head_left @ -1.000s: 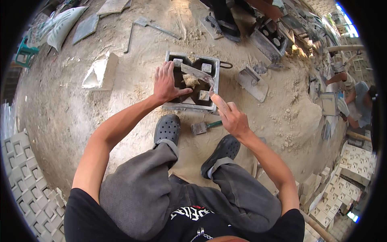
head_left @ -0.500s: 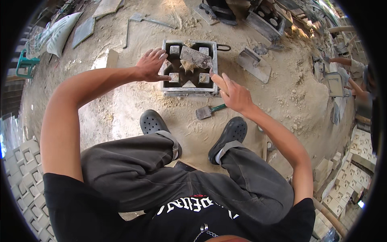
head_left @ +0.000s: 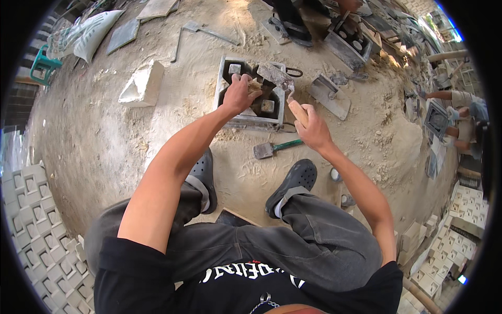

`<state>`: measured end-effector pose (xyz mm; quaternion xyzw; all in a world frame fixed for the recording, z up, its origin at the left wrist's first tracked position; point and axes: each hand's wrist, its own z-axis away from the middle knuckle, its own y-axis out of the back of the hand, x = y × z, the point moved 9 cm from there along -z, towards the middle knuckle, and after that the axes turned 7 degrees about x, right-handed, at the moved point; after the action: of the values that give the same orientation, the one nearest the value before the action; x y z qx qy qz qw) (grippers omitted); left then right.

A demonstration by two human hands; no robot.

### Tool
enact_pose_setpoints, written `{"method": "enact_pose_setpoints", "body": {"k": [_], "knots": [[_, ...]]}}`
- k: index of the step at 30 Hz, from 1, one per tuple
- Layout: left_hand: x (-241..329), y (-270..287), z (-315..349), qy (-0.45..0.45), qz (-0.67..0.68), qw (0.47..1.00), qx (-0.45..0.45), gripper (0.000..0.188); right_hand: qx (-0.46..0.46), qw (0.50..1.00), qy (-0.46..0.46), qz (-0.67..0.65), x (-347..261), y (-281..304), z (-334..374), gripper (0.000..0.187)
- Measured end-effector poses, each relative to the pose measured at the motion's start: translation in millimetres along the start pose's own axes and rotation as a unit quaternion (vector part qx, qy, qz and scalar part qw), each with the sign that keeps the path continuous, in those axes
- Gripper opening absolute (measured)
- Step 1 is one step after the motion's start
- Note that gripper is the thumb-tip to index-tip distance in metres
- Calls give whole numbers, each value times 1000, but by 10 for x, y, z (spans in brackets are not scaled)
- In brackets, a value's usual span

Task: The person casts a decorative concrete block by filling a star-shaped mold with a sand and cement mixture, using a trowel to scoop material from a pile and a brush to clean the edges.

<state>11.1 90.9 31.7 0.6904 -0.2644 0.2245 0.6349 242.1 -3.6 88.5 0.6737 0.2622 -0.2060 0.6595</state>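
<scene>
Upper centre of the frame, the square metal mould [head_left: 254, 122] holds blocky, dust-coated studs. Over it, the left hand [head_left: 239, 94] curls its fingers against a crumbly, sand-coloured lump [head_left: 254, 87]; whether they grip it I cannot tell. Right of centre, the right hand [head_left: 315, 130] is wrapped around the smooth wooden handle of a trowel [head_left: 273, 76], its flat blade caked grey. Below lies a square-headed mallet [head_left: 264, 150].

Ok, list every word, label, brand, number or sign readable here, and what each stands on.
Black T-shirt: large white lettering with some red above it, partly lost in folds; I won't copy out the wording.
White sack: dark greenish print, too small and blurred to read.
I can make out no other text.
</scene>
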Motion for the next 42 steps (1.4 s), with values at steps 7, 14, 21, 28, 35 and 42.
{"method": "enact_pose_setpoints", "body": {"k": [7,14,21,28,35,42], "knots": [[-72,115,-104,-75,57,995,19,40,-2,997,-60,-43,108,-41,82,45],[-49,169,162,-192,74,978,40,31,14,994,-87,-66,314,-106,146,51],[304,103,242,-222,32,974,-17,34,52,982,-147,-106,558,158,237,50],[1538,-1218,161,-116,36,948,-294,35,129,945,-283,-98,1495,619,574,49],[2290,-1638,441,-150,148,943,-256,59,234,915,-327,-30,1944,1180,967,52],[854,-376,115,-283,-180,942,11,89,89,967,-229,-68,1077,749,483,53]]}}
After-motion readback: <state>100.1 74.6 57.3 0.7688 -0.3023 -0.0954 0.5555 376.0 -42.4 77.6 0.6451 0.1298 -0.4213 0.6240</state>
